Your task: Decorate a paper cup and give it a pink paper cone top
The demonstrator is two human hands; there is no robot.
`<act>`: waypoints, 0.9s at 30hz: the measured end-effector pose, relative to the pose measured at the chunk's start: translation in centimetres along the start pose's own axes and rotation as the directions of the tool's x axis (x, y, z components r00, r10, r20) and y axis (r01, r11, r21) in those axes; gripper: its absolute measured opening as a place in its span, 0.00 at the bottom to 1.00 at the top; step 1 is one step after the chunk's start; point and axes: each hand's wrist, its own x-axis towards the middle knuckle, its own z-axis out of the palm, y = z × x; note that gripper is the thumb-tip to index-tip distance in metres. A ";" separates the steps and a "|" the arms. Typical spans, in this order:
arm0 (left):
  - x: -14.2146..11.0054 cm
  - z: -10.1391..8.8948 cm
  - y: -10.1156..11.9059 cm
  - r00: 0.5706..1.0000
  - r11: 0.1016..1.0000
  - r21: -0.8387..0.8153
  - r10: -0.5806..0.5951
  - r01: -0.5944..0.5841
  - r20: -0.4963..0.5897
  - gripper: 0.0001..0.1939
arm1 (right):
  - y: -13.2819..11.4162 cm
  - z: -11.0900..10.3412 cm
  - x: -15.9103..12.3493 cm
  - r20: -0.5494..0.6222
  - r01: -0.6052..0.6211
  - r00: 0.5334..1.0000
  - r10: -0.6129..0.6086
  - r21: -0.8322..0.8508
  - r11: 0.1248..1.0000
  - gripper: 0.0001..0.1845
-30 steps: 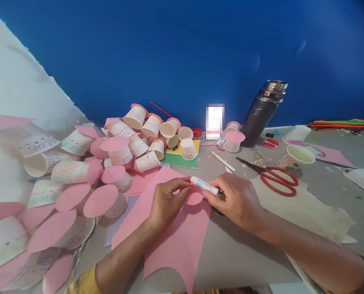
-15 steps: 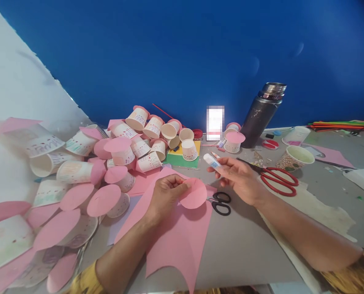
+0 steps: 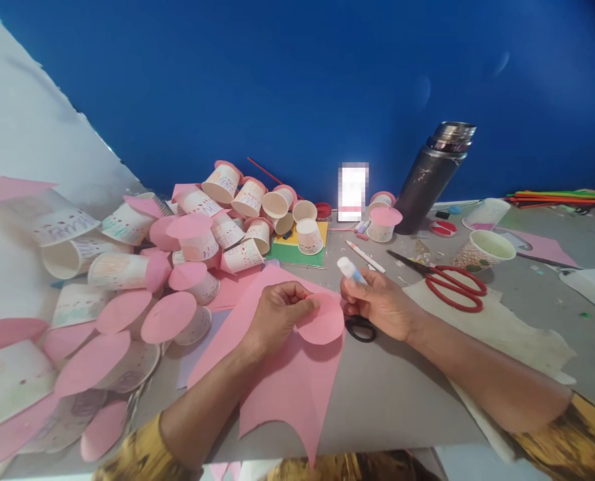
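Note:
My left hand [image 3: 282,314] pinches a pink paper circle [image 3: 322,322] by its left edge, with thumb and fingers closed on it. Beneath lies a larger pink sheet [image 3: 287,381] with curved cut-outs along its lower side. In my right hand [image 3: 380,302] is a glue stick [image 3: 351,270], its white end pointing up and left. That hand is just right of the circle. Black-handled scissors [image 3: 361,329] rest on the table below it, partly hidden by the hand and the circle.
Decorated paper cups [image 3: 194,244] with pink paper tops crowd the left side. Red-handled scissors [image 3: 460,288], a green-rimmed paper cup [image 3: 485,248] and a dark flask [image 3: 430,180] stand or lie to the right. A white pencil-like stick [image 3: 365,256] is behind my right hand.
My right hand has moved left and down with the glue stick, closer to the circle, and now covers part of the black-handled scissors. The circle has shifted slightly right.

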 end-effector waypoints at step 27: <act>-0.1 0.3 -0.2 0.974 0.942 -0.304 -0.074 0.139 0.213 0.20 | 0.3 1.3 -0.6 -0.207 0.065 0.929 -0.305 -0.724 0.687 0.15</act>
